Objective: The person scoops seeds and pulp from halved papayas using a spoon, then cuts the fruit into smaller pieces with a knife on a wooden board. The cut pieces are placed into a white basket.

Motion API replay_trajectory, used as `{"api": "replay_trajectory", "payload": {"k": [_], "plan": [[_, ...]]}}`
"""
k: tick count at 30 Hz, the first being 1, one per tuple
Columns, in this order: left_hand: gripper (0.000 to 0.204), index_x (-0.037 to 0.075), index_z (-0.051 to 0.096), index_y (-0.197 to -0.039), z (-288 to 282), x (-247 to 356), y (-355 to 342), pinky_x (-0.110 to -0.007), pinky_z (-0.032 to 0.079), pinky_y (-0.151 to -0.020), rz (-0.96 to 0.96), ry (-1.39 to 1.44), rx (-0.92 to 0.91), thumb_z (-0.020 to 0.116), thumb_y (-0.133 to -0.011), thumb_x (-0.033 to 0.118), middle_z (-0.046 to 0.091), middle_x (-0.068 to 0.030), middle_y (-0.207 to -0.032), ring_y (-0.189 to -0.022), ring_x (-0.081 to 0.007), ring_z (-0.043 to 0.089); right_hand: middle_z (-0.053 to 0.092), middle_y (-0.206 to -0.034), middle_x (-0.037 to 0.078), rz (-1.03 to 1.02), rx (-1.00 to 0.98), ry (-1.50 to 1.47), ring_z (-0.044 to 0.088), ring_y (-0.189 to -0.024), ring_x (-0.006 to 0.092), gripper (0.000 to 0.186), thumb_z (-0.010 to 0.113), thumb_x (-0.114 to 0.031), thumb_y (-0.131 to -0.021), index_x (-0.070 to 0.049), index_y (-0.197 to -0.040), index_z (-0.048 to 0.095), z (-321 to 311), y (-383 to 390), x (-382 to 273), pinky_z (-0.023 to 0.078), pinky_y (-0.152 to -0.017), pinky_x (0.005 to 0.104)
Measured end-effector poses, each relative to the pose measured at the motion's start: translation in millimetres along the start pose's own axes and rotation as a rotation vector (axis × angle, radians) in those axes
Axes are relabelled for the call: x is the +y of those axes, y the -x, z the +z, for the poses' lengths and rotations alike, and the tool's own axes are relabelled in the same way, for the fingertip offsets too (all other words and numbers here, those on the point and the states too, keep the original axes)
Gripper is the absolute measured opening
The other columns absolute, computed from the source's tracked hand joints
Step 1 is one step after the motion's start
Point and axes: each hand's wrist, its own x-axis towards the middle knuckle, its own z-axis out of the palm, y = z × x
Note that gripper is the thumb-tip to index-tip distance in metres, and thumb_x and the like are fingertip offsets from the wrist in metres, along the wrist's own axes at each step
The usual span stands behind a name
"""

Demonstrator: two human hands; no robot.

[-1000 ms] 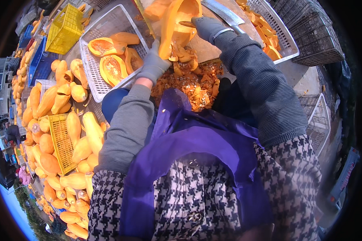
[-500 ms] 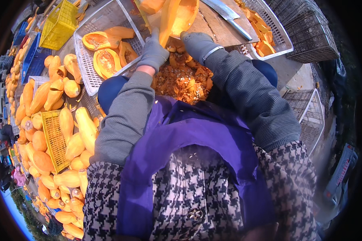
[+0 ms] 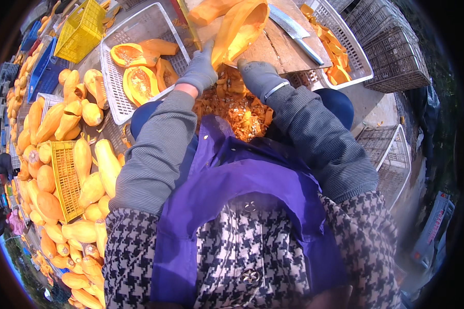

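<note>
A hollowed pumpkin half (image 3: 241,31) leans over the near edge of a wooden board, its cut side turned to the right. My left hand (image 3: 201,69), in a grey glove, is closed on the left side of its lower end. Close by on the right, my gloved right hand (image 3: 262,78) is curled beside the board's near edge; whatever its fingers hold is hidden. Below both hands, between my knees, lies a heap of orange pulp and seeds (image 3: 237,110). Another peeled pumpkin piece (image 3: 209,11) rests on the board (image 3: 273,49), to the left of a cleaver (image 3: 294,31).
A white crate (image 3: 119,103) with several pumpkin halves stands left; another white crate (image 3: 363,69) with cut pieces stands right. Many peeled pumpkins (image 3: 49,180) lie farther left around a yellow crate (image 3: 67,180). Stacked dark crates (image 3: 392,51) stand at the far right.
The pumpkin half has tilted to the right, with my left hand still on it. The right hand stays near the board's edge. The whole view has shifted slightly.
</note>
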Motion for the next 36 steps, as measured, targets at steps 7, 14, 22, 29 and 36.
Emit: {"api": "replay_trajectory", "payload": {"k": [7,14,22,29,36], "plan": [[0.082,0.012,0.027,-0.144,-2,-5,-4,-0.042,0.043,-0.095,0.065,-0.009,0.004,0.066,-0.072,0.008,0.050,-0.0306,-0.116,-0.112,-0.0439,0.051,0.066,-0.090,0.018,0.116,0.179,-0.262,0.066,-0.083,0.0325,0.029,0.044,-0.010,-0.091,-0.006,-0.117,0.054,12,-21,36,0.052,-0.071,0.0417],[0.093,0.008,0.029,-0.143,1,-12,-9,-0.039,0.045,-0.095,-0.009,0.034,0.007,0.075,-0.064,0.019,0.054,-0.0271,-0.121,-0.113,-0.0391,0.054,0.065,-0.075,0.010,0.455,0.307,-1.417,0.058,-0.052,0.0153,0.028,0.055,-0.012,-0.087,-0.002,-0.113,0.056,60,-68,30,0.047,-0.046,0.0289],[0.095,0.005,0.032,-0.141,14,-21,-15,-0.037,0.046,-0.094,0.037,0.056,0.083,0.079,-0.060,0.021,0.057,-0.0249,-0.120,-0.111,-0.0354,0.057,0.065,-0.070,0.010,0.348,0.291,-1.249,0.057,-0.051,0.0158,0.023,0.058,-0.016,-0.089,0.002,-0.104,0.058,70,-90,35,0.047,-0.045,0.0293],[0.093,0.004,0.034,-0.140,15,-21,-14,-0.035,0.046,-0.094,-0.029,0.051,0.102,0.080,-0.060,0.022,0.057,-0.0232,-0.121,-0.112,-0.0325,0.057,0.060,-0.065,0.010,0.365,0.207,-1.612,0.051,-0.044,0.0166,0.015,0.058,-0.015,-0.088,0.000,-0.090,0.059,72,-63,13,0.043,-0.042,0.0326],[0.089,0.003,0.035,-0.138,15,-16,-10,-0.034,0.046,-0.094,0.003,0.087,0.131,0.078,-0.062,0.019,0.057,-0.0236,-0.121,-0.113,-0.0318,0.057,0.050,-0.054,0.006,0.189,-0.084,-1.844,0.039,-0.037,0.0122,0.020,0.053,-0.011,-0.089,-0.002,-0.072,0.053,69,-52,19,0.032,-0.034,0.0274]]}}
